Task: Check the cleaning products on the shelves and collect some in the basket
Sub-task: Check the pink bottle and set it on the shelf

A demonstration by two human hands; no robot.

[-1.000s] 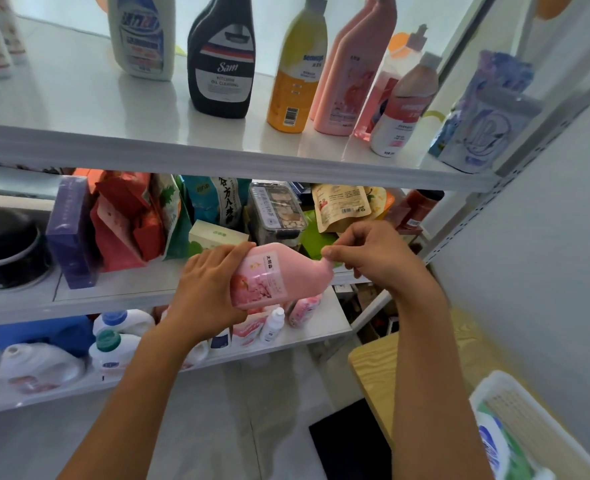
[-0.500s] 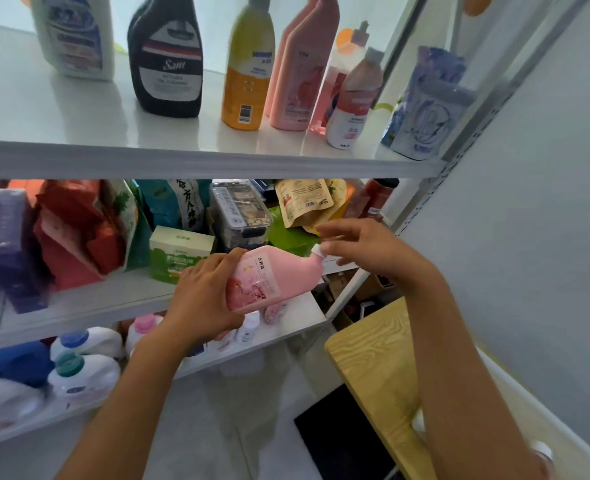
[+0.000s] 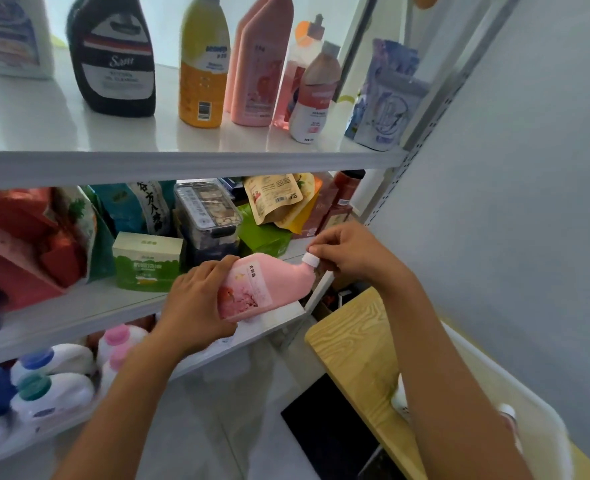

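Pink plastic, a bottle with a blossom-print label lies tilted on its side between the two hands, in front of the middle shelf. The left hand grasps its base end, fingers curled over the top and thumb underneath. The right hand pinches the white cap at the bottle's neck, fingers bent around it.

Just beyond the left hand, on the middle shelf, stand a green and white box and a clear lidded container; beyond the right hand lean tan pouches.

Well above both hands, the top shelf carries a black bottle, a yellow bottle, a tall pink bottle and a pale refill pouch.

Below the left hand, the lowest shelf holds white jugs, one with a teal cap.

Below the right forearm sits a light wooden surface, and on it the white basket, its contents mostly hidden by the arm.
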